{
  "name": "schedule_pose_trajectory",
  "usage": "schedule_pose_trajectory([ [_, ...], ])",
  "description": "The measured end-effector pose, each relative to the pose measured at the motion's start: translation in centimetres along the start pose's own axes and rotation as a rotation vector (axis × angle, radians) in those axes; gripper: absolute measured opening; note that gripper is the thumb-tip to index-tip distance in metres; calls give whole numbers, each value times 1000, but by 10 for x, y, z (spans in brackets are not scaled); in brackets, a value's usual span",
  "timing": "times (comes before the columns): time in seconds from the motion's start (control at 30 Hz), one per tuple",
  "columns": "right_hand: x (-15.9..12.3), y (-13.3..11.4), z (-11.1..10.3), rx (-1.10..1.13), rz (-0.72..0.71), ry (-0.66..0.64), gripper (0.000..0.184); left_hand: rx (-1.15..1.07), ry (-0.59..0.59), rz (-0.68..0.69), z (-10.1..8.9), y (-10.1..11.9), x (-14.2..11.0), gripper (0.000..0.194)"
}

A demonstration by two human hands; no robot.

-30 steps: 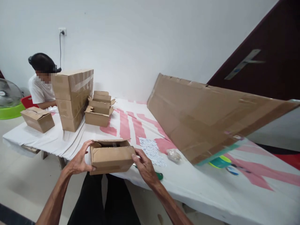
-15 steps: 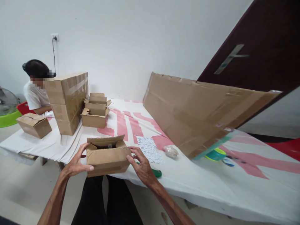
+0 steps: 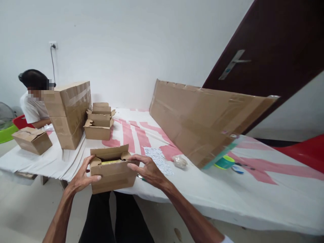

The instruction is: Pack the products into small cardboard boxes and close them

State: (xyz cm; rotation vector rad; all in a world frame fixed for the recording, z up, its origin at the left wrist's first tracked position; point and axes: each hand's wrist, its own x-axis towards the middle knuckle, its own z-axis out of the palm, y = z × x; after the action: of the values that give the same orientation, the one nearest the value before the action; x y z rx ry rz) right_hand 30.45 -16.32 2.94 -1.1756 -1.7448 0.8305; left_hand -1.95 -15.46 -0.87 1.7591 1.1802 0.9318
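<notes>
A cardboard box (image 3: 111,178) with its top flaps raised is at the near table edge, tilted a little. Through the opening shows a strip of something yellow (image 3: 111,162), too little to name. My left hand (image 3: 82,177) is closed round the box's left end, thumb along the near wall and fingers behind the corner. At the right end, my right hand (image 3: 149,171) grips the upper edge, its fingers reaching over the rim and its thumb near the front wall. Beside the right wrist a small dark tool is mostly hidden.
Two open boxes (image 3: 98,132) stand beyond, next to a tall stack of taped cartons (image 3: 73,114). A closed box (image 3: 32,140) and a person (image 3: 35,104) are at left. A printed sheet (image 3: 159,160), a clear bag (image 3: 180,162), tape (image 3: 224,162) and a large cardboard sheet (image 3: 199,121) occupy the right.
My right hand has moved left along the box's rim, its fingers now over the edge. The box has tilted, and yellow shows inside. The view has shifted slightly right.
</notes>
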Motion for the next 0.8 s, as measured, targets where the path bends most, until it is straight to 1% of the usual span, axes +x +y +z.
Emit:
schedule_pose_trajectory([
  [0.1,20,-16,5,33,0,-99,28,8,0,-14,1,2,2,90],
  [0.23,38,-26,16,-35,-144,-150,15,10,6,-14,3,5,3,83],
  [0.27,40,-26,18,-61,-187,-153,15,9,20,-14,4,6,3,81],
  [0.37,42,-22,23,-108,-330,-93,20,15,67,-19,7,10,3,76],
  [0.47,41,-13,29,-176,-519,40,21,26,103,-32,11,13,4,72],
  [0.53,38,-9,35,-314,-642,118,21,39,157,-45,13,13,8,69],
  [0.6,38,-7,43,-484,-725,139,21,76,225,-44,14,10,14,68],
  [0.63,40,-7,47,-547,-736,131,22,103,243,-38,13,8,18,68],
  [0.7,44,-8,52,-588,-724,143,23,125,254,-29,11,3,29,66],
  [0.77,48,-8,51,-537,-715,162,21,129,260,-37,8,-2,37,68],
  [0.8,48,-6,46,-492,-707,182,20,132,255,-55,6,-4,40,69],
])
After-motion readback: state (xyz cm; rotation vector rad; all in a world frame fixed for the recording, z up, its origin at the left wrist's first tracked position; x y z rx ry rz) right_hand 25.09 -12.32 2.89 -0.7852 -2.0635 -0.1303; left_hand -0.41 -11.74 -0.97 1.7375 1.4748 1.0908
